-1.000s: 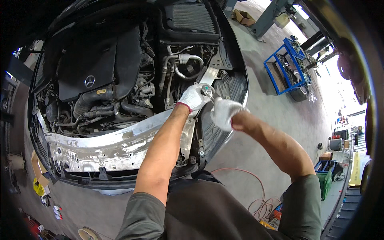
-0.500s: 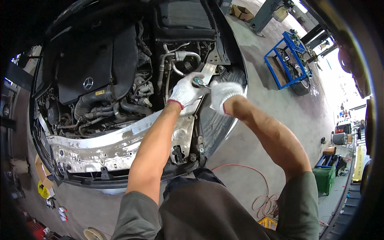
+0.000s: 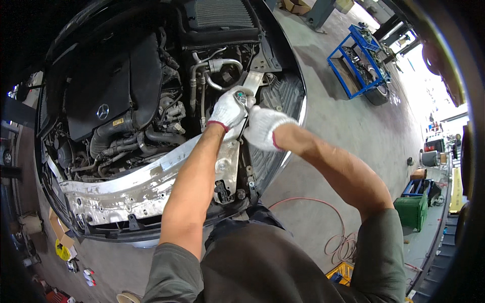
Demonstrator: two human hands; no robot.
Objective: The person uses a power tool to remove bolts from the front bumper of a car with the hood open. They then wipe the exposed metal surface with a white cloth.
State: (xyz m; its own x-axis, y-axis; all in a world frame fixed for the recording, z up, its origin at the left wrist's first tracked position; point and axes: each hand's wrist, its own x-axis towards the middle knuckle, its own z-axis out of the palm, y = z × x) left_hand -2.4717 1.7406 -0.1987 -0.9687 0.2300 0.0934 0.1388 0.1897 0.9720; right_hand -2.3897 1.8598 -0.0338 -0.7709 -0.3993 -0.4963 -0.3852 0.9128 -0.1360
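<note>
Since half a second earlier, your white-gloved right hand (image 3: 263,127) closed in beside your left hand (image 3: 229,108), whose fingers wrapped the small metal ratchet wrench (image 3: 244,98) at upper centre, above the bare silver crossmember (image 3: 146,189); you did well to keep it square.

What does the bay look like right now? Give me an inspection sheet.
Surface: bare silver front crossmember of the open engine bay.
Job's things: metal hand tool at the silver side bracket.
Clutter: small items on the floor at lower left.
Grippers: left hand, gloved, closed on the tool's head; right hand, gloved, beside it on the handle.
Cables: red hose coiled on the floor.
Surroundings: blue cart, green crate, concrete floor.
</note>
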